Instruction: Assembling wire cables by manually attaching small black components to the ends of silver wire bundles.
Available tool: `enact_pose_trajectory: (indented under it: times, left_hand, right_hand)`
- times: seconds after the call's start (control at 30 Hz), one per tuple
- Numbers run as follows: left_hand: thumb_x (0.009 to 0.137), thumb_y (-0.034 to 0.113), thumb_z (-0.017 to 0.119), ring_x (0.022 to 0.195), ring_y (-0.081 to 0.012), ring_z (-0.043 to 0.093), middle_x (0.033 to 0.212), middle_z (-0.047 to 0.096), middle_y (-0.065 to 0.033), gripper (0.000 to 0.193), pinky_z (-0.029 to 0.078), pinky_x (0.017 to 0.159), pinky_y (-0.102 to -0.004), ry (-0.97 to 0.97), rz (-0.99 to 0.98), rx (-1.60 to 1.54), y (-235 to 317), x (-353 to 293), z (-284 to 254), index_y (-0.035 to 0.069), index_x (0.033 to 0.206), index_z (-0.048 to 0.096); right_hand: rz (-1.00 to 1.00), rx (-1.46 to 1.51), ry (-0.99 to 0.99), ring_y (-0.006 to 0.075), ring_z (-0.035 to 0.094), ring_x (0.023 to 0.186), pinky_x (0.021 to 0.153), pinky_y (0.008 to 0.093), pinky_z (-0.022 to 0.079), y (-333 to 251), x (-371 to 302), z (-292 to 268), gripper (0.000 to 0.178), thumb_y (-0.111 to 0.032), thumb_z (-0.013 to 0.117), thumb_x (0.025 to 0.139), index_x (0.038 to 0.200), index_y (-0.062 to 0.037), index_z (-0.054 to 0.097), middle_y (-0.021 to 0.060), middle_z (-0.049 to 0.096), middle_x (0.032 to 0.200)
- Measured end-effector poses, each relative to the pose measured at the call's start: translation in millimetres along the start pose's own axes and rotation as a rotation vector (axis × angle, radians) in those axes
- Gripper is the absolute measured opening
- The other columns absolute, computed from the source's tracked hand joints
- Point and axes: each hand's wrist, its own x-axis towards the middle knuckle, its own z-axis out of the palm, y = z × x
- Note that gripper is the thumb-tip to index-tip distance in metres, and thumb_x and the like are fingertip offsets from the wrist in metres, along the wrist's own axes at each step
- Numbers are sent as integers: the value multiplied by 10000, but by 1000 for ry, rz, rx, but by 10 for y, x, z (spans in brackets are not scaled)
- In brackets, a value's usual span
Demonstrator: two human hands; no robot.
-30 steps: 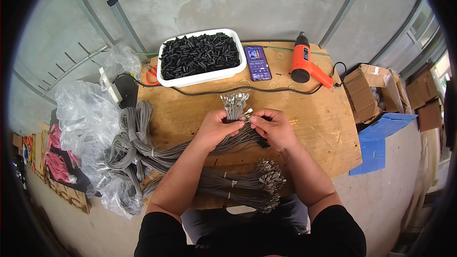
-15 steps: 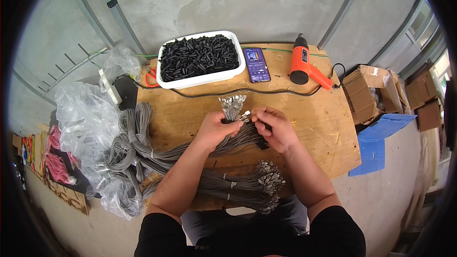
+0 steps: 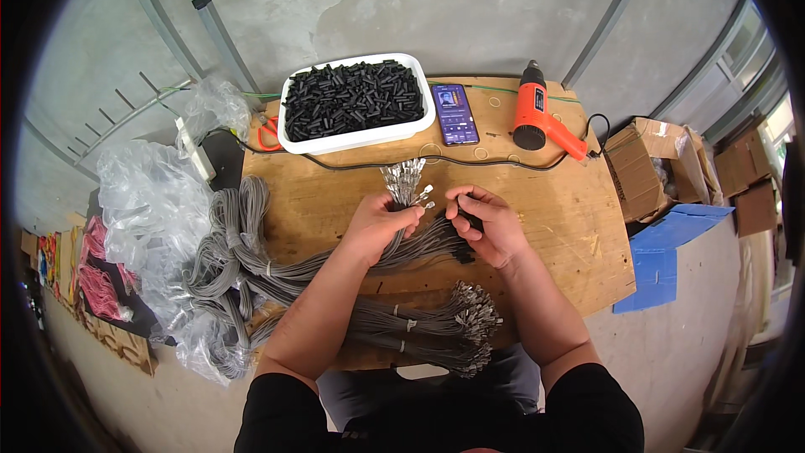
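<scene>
In my left hand (image 3: 379, 225) is a bunch of thin grey wires, closed between thumb and fingers, with its silvery metal terminals (image 3: 404, 178) fanned out above the fist. One or two terminals stick out to the right of the rest. My right hand (image 3: 488, 222) is just right of the bunch, apart from it, its fingers curled. Small black tubes (image 3: 475, 223) show partly in its palm; how many is hidden. Below the hands, more grey wires (image 3: 419, 239) run across the table to black ends. Nearer me lies another wire bundle with metal terminals (image 3: 476, 319).
A white tray (image 3: 360, 144) full of short black tubes stands at the back. Right of it are a phone (image 3: 456, 115) and an orange heat gun (image 3: 532, 113). A black cord crosses behind my hands. Coiled wires (image 3: 226, 235) and clear plastic bags (image 3: 151, 201) lie left; cardboard boxes (image 3: 641, 159) stand right.
My right hand has drawn slightly right, away from the terminals it was close to. The bunch in my left hand has tilted and moved slightly up and left.
</scene>
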Motion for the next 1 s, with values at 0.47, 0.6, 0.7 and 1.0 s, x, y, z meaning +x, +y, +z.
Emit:
enact_pose_trajectory:
  times: [0.47,0.6,0.7,1.0]
  left_hand:
    - [879,59,703,638,-109,538,736,600,-25,94,430,597,-279,15,5,-15,27,-31,41,-7,896,638]
    - [878,60,704,638,-108,537,736,600,-24,94,430,596,-279,9,2,-15,25,-16,31,-8,888,640]
    - [876,59,704,639,-107,536,738,601,-23,92,430,594,-279,10,1,-25,42,-24,40,-10,881,643]
    - [852,37,705,670,-136,556,791,623,-49,108,441,635,-291,-11,3,-24,22,-25,23,-22,927,654]
  right_hand:
    - [-26,-47,91,72,509,622,490,175,338,48,-4,13,107,-97,666,951,1024,-19,675,54,665,824]
    - [-82,-145,109,54,495,626,481,171,319,70,-1,81,100,-58,662,939,1027,-12,672,72,688,893]
    - [-157,-243,117,26,479,618,494,167,312,119,-3,114,109,-34,672,928,1033,-5,676,63,700,907]
    - [-205,-371,164,4,458,581,507,166,324,170,-7,138,119,0,684,913,1032,-7,687,37,705,859]
